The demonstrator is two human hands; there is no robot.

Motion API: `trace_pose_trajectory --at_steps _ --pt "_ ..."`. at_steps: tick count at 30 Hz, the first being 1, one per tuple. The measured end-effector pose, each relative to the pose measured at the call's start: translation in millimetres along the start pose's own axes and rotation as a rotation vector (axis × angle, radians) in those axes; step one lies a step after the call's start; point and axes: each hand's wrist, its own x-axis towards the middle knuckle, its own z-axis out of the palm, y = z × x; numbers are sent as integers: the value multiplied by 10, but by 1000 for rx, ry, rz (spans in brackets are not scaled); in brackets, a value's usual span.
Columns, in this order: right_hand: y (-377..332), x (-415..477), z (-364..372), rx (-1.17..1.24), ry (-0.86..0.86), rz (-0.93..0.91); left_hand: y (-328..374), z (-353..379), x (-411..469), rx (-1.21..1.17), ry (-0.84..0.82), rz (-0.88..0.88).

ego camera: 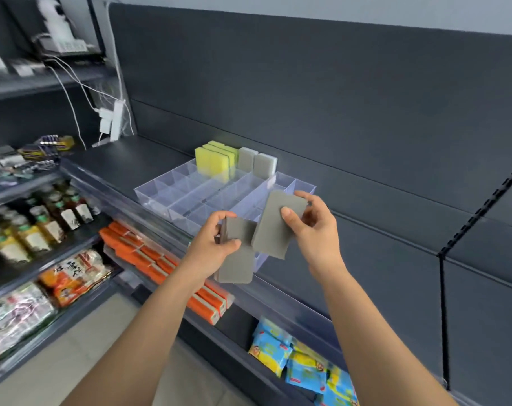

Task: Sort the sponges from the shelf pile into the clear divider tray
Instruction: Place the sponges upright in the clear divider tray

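Observation:
A clear divider tray [172, 189] sits on the dark shelf. At its far end stand several yellow sponges [211, 161] and two grey-and-white sponges [256, 161], upright in compartments. My left hand [216, 244] grips a grey sponge [238, 259] in front of the tray's near corner. My right hand [313, 227] holds another grey sponge [275, 227], tilted, just above the tray's near right part. The two held sponges nearly touch.
The dark shelf [126, 162] stretches left and right of the tray, with a dark back panel behind. Lower shelves hold orange packs [149, 259], blue packets [293, 356], bottles [44, 224] and snack bags [70, 276]. A white power strip [114, 121] with cables hangs at the left upright.

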Motion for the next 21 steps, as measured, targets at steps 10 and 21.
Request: trace_pose_trajectory --at_steps 10,21 --pt "75 740 666 29 7 -21 4 -550 727 -50 99 65" --pt "219 1674 1064 -54 106 -18 53 -808 1865 -13 71 39"
